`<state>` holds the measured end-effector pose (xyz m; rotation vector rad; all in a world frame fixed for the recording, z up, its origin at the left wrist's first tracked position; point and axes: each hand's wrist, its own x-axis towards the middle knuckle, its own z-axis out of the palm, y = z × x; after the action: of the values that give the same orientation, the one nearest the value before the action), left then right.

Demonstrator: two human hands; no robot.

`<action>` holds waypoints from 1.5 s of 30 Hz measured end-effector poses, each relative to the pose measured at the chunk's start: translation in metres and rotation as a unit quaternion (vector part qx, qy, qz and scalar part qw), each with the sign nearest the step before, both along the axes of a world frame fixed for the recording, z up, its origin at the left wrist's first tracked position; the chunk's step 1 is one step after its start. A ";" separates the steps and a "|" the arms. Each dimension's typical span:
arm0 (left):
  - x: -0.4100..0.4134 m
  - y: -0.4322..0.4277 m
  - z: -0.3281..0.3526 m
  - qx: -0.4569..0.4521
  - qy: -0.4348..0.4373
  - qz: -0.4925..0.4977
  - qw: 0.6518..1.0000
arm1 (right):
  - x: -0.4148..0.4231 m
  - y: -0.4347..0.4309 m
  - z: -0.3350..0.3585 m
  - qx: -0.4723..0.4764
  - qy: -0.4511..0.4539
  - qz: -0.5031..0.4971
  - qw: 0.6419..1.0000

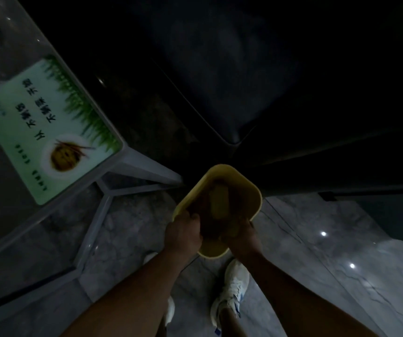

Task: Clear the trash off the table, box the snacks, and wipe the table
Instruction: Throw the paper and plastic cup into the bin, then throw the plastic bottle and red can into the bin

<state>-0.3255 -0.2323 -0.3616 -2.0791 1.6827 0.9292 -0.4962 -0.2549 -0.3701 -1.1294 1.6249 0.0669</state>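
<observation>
Both hands hold a yellow box [229, 188] in the air, low in front of the person, over the grey floor [317, 251] and just off the near corner of the glass table [13, 57]; it rests on nothing; the left hand [183, 233] is closed over the near-left rim, fingers curled inside and thumb outside; the right hand [243, 235] is wrapped on the near-right rim in the same way, so each grip is narrow and pinches the wall; the box tilts with its mouth toward the camera, and inside lie what look like wrapped snacks [220, 203], one paler yellow block among darker shapes, though the dim light leaves their kind unclear; the box reads as thin moulded plastic with rounded corners, so I judge it light, fairly stiff at the rim but likely to flex along the long walls if squeezed; the surface looks smooth and may slip in a damp palm; the contents seem loose and could slide to the low end when tipped, so the safest hold is as now, on opposite sides of the rim, or with a palm under the base; a green card [49, 127] with a printed bowl lies at the table's near corner; white shoes [232, 288] show below; a dark seat [293, 93] fills the far side
</observation>
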 end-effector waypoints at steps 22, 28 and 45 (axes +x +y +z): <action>0.014 0.127 0.239 0.042 0.011 0.040 0.998 | 0.002 0.059 0.243 -0.059 0.087 0.370 0.923; 0.035 0.176 0.321 0.014 -0.004 0.162 0.987 | 0.026 0.076 0.304 -0.076 0.065 0.447 0.889; 0.186 0.279 0.369 -0.095 0.009 0.319 0.943 | 0.219 0.132 0.378 -0.158 0.093 0.578 0.795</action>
<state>-0.1398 0.0463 0.0077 -2.8325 1.1365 0.9818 -0.2768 -0.1227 0.0084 -2.3048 0.8719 0.7382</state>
